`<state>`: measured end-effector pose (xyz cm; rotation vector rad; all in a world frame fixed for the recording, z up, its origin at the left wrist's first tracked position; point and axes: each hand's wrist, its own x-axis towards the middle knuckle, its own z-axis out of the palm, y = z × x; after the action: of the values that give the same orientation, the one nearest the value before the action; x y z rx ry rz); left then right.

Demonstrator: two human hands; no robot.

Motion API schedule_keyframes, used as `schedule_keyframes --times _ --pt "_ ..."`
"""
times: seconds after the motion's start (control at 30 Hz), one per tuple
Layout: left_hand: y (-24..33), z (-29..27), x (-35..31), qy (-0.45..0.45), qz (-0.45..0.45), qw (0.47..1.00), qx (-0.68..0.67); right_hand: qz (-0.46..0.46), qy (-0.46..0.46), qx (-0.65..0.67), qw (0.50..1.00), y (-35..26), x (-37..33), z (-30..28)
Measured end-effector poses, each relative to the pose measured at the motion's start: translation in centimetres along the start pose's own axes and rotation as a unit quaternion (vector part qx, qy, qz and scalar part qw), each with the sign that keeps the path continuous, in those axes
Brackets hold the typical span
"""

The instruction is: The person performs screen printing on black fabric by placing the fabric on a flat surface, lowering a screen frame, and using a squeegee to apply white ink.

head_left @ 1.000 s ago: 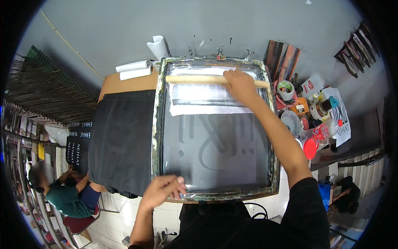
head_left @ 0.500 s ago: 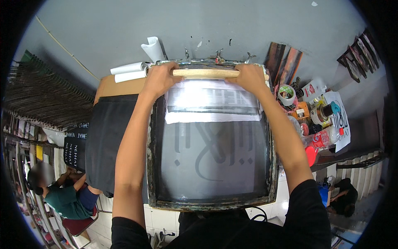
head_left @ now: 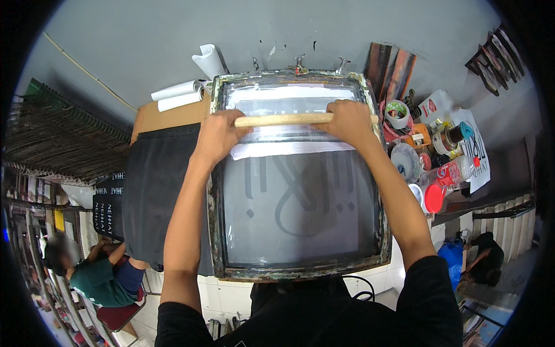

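A squeegee with a pale wooden handle (head_left: 283, 120) lies crosswise over the far part of a screen-printing frame (head_left: 300, 273). My left hand (head_left: 222, 132) is closed round its left end, and my right hand (head_left: 351, 124) grips it toward the right end. The squeegee's blade is hard to make out in the glare beneath the handle. White strips (head_left: 289, 150) border a band of lettering under my hands, partly hidden by them. On the grey mesh (head_left: 312, 248) nearer to me, a darker curving design shows through.
Metal clamps (head_left: 299, 63) line the frame's far edge. Black fabric (head_left: 159, 196) lies to the left, beside white paper rolls (head_left: 176, 92). Tape, cans and a plastic bottle (head_left: 451, 172) crowd the right side. One person (head_left: 101, 280) sits at left; another (head_left: 485, 257) crouches at right.
Both hands have drawn the squeegee toward me, away from the frame's far edge. The far white strip, formerly covered, now shows behind the handle. My view has shifted slightly.
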<state>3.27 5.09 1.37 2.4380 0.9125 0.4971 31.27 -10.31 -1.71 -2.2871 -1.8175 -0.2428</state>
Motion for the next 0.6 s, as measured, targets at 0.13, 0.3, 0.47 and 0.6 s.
schedule_keyframes --times 0.13,0.3,0.47,0.6 --pt "-0.1 0.9 -3.8 0.037 0.059 0.997 0.019 -0.025 0.044 0.013 0.999 -0.6 -3.7 0.5" --pt "0.5 1.5 -6.9 0.041 0.065 0.996 0.052 -0.047 0.1 0.016 0.994 -2.1 -6.8 0.9" --pt "0.9 0.8 -10.3 0.129 0.076 0.989 0.014 -0.085 0.152 0.038 0.984 -2.2 -8.2 1.9" --pt "2.9 -1.0 -17.2 0.183 -0.103 0.967 -0.141 -0.083 0.154 0.048 0.983 -1.4 -7.2 0.3"
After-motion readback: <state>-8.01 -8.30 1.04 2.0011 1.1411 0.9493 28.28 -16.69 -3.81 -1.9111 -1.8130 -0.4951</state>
